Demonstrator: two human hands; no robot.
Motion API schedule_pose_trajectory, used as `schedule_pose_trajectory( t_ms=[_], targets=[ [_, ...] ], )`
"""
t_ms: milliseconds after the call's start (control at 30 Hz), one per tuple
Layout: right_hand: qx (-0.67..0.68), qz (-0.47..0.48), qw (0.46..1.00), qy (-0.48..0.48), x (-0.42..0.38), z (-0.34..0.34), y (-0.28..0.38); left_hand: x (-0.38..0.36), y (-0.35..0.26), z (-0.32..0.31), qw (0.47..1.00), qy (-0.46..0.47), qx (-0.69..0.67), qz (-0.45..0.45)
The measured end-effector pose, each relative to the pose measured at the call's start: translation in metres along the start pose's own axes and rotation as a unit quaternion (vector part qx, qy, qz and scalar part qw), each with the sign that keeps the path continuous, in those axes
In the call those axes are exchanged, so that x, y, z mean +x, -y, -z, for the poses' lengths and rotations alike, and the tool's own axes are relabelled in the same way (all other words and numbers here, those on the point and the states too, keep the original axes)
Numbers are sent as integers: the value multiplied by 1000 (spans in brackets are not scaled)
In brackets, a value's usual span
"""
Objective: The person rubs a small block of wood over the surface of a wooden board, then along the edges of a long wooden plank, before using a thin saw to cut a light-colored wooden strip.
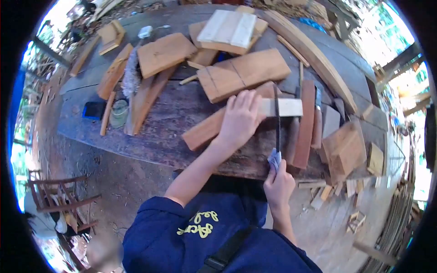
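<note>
A pale wood strip (290,107) lies across a reddish-brown wood block (202,130) on the worktable. My left hand (240,117) presses down over the strip's left part and the block, its fingers close together. In my right hand (279,182), closed, is a cloth-wrapped handle (275,159) of a long thin dark blade (277,123). The blade points away from me and crosses the pale strip to the right of my left hand. Whether it has cut into the strip cannot be made out.
Thick boards (246,74) lie behind my hands. Upright-looking wood pieces (305,127) and a large block (344,152) are at the right. A dark phone-like object (94,110) and a round lid (119,113) rest at the left. Part of another person (104,250) shows at lower left.
</note>
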State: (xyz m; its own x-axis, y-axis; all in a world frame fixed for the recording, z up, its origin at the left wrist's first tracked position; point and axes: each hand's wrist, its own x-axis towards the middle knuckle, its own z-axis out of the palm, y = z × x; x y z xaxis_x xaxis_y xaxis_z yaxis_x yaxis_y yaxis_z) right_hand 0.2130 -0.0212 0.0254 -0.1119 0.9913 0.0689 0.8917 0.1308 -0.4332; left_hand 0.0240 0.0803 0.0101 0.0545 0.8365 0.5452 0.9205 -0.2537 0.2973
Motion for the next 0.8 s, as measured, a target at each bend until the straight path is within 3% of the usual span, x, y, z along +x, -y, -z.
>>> schedule_pose_trajectory(
  t_ms=[367, 500, 567, 600, 800],
  targets=[
    [90, 90, 991, -45, 22, -11, 25, -17, 22, 26, 997, -12, -61, 39],
    [14, 68, 997, 19, 26, -10, 32, -10, 12, 24, 989, -45, -82, 118],
    [-20, 45, 998, 38, 27, -3, 32, 3, 9, 13, 984, -8, 23, 178],
    [-11, 46, 998, 42, 29, -1, 34, 7, 12, -3, 983, -46, 63, 166],
    [-36, 43, 997, 55, 37, 5, 37, 14, 14, -6, 982, -35, 78, 166]
  ],
)
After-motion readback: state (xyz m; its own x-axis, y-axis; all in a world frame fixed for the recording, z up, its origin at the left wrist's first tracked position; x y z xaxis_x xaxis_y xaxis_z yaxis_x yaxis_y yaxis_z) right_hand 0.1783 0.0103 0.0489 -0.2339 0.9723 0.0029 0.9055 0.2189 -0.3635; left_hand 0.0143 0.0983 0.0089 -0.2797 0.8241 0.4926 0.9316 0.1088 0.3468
